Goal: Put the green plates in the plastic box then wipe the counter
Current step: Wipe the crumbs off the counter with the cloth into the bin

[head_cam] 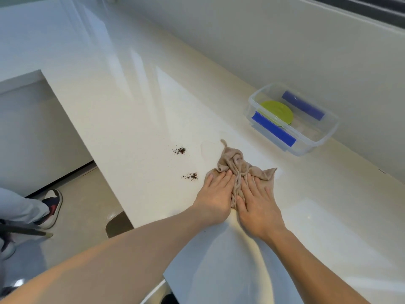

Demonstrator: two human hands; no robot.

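A crumpled beige cloth (235, 163) lies on the white counter (131, 106). My left hand (215, 195) and my right hand (258, 202) press flat on its near part, side by side, fingers spread. Two small patches of dark crumbs sit to the left of the cloth, one (180, 150) farther and one (191, 176) close to my left fingertips. A faint wet smear shows beyond the cloth. The clear plastic box (315, 141) with blue clips stands at the right by the wall, with a green plate (277, 110) lying inside.
The counter's left edge drops to a tiled floor, where another person's leg and shoe (51, 205) stand. A white wall (285, 51) runs along the counter's far side behind the box.
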